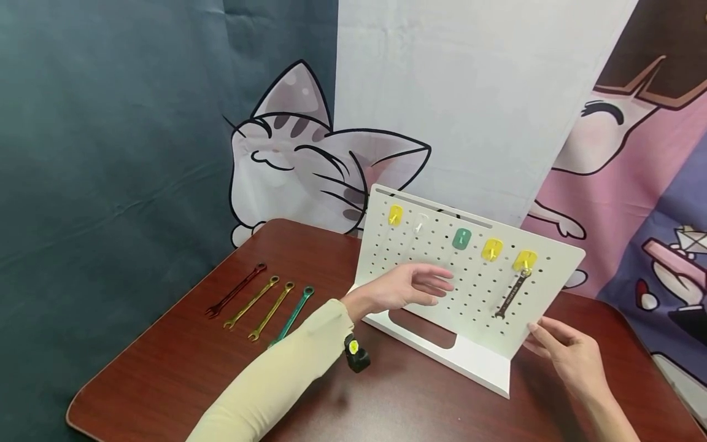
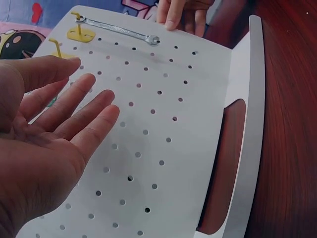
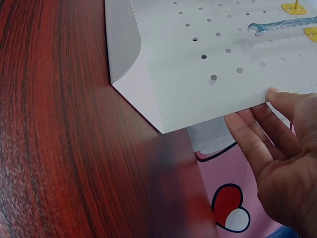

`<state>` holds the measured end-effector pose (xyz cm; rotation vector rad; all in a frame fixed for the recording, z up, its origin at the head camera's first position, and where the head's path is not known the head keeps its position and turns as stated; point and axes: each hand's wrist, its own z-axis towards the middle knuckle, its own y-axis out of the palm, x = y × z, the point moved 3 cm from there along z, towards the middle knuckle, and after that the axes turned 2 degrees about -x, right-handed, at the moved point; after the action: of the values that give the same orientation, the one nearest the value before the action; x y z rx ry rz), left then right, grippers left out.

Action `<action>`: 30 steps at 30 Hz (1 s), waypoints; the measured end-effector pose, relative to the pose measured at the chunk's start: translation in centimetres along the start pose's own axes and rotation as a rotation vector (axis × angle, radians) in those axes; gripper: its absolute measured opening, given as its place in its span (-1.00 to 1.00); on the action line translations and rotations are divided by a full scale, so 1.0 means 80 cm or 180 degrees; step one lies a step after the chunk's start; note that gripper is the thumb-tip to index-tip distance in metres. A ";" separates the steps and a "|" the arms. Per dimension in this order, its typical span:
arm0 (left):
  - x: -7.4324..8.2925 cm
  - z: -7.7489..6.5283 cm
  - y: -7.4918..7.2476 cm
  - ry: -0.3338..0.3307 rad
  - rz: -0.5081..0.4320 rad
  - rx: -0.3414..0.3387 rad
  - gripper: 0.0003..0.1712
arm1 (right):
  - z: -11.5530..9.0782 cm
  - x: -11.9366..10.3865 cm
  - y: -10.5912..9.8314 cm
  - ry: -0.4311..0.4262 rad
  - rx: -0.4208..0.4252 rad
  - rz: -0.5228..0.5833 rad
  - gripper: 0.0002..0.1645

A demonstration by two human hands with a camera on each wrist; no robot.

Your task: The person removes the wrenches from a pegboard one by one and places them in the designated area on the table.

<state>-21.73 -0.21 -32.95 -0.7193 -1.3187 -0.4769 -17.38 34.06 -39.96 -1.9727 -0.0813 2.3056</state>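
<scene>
A white pegboard stand (image 1: 420, 270) leans back on the table, with a row of hooks near its top. From the rightmost yellow hook (image 1: 525, 261) hangs a silver combination wrench (image 1: 513, 296). My left hand (image 1: 411, 285) is in front of the board, fingers loosely extended and nothing in them; its palm shows in the left wrist view (image 2: 54, 129). At the board's right edge my right hand (image 1: 571, 356) pinches the panel, thumb on the front and fingers behind, as the right wrist view shows (image 3: 277, 144).
Left of the board lie a red wrench (image 1: 236, 291), two yellowish wrenches (image 1: 251, 302) and a teal wrench (image 1: 293, 314), partly behind my left sleeve. Other hooks on the board are yellow, clear and green (image 1: 461, 239). Cartoon cloths (image 1: 276, 159) hang behind the wooden table (image 1: 166, 362).
</scene>
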 end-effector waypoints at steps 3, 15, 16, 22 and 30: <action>0.000 0.005 0.004 0.0027 -0.0027 -0.0025 -0.35 | 0.000 0.001 0.000 -0.0018 0.0018 0.0056 -0.75; 0.004 0.019 0.018 0.0074 -0.0069 -0.0124 -0.33 | -0.001 0.004 0.000 -0.0035 0.0038 0.0140 -0.71; 0.005 0.020 0.019 0.0073 -0.0068 -0.0121 -0.33 | -0.001 0.004 0.000 -0.0023 0.0043 0.0148 -0.69; 0.007 0.028 0.023 0.0074 -0.0064 -0.0110 -0.34 | 0.001 0.004 0.000 -0.0025 0.0062 0.0153 -0.67; 0.011 0.038 0.031 0.0037 -0.0070 -0.0099 -0.34 | 0.002 0.003 0.001 -0.0104 0.0047 0.0167 -0.68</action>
<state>-21.96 3.74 -32.34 -0.7274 -1.3118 -0.5194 -17.57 34.00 -40.17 -1.9535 -0.0155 2.3638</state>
